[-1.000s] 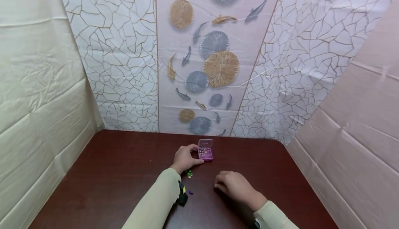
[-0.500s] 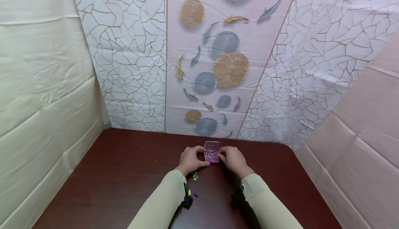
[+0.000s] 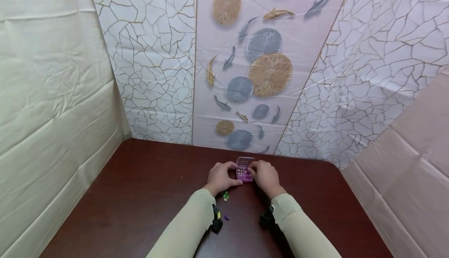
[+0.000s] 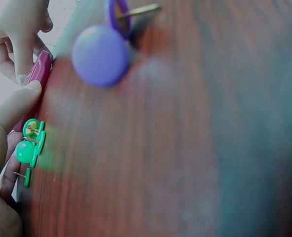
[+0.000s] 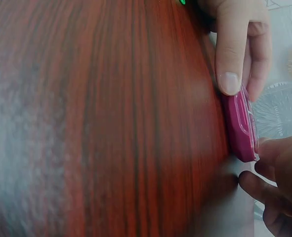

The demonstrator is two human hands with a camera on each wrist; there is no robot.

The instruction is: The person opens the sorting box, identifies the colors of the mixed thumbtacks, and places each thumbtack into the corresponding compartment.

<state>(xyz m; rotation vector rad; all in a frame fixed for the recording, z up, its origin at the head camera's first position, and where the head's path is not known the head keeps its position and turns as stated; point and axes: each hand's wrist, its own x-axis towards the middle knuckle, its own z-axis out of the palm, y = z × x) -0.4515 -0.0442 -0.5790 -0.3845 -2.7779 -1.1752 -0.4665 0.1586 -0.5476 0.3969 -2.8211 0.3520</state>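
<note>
A small magenta compartment box [image 3: 244, 177] stands on the table with its clear lid [image 3: 245, 160] raised; gold-coloured bits lie in its left compartments. My left hand [image 3: 221, 177] grips the box's left side, its thumb at the near corner in the right wrist view. At the right side, my right hand [image 3: 266, 177] has bent fingers over the compartments. Whether it pinches anything is hidden. Several green thumbtacks [image 4: 24, 151] lie on the table beside the left wrist. Two purple thumbtacks [image 4: 100, 56] lie nearer the front, one on its side with its pin showing.
The dark red-brown wooden table [image 3: 151, 184] ends behind the box at a patterned cloth backdrop [image 3: 245, 94]. Pale cloth walls [image 3: 59, 106] flank both sides. Dark wrist devices [image 3: 216, 221] sit under both sleeves, close to the purple thumbtacks.
My right hand has moved forward from the table in front to the box's right side, its fingertips now over the compartments. The left hand keeps its grip on the box. The view has shifted slightly.
</note>
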